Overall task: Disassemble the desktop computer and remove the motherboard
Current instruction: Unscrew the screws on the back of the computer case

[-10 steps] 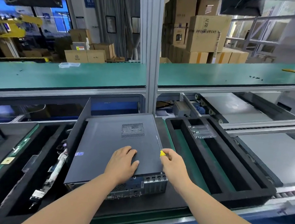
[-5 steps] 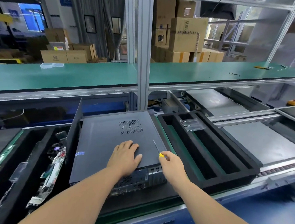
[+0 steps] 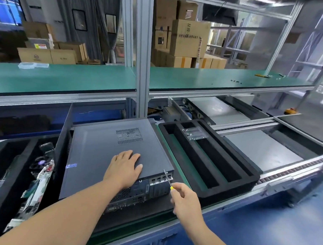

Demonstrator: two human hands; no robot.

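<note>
In the head view, the computer (image 3: 107,157) lies flat on its side on the work surface, a dark grey case with a square patch of vent holes in its upper panel and a small blue sticker near its left edge. Its back panel of ports and slot covers faces the person. The left hand (image 3: 124,167) rests flat on the near part of the upper panel, fingers straight and lightly spread, thumb out to the right. Just right of it, off the case's near right corner, the right hand (image 3: 186,199) pinches a screwdriver (image 3: 167,178) with a yellow handle; its thin shaft slants up and away, the tip at the top corner of the back panel. Right of that hand sits a black foam tray (image 3: 254,179) with long empty slots.
</note>
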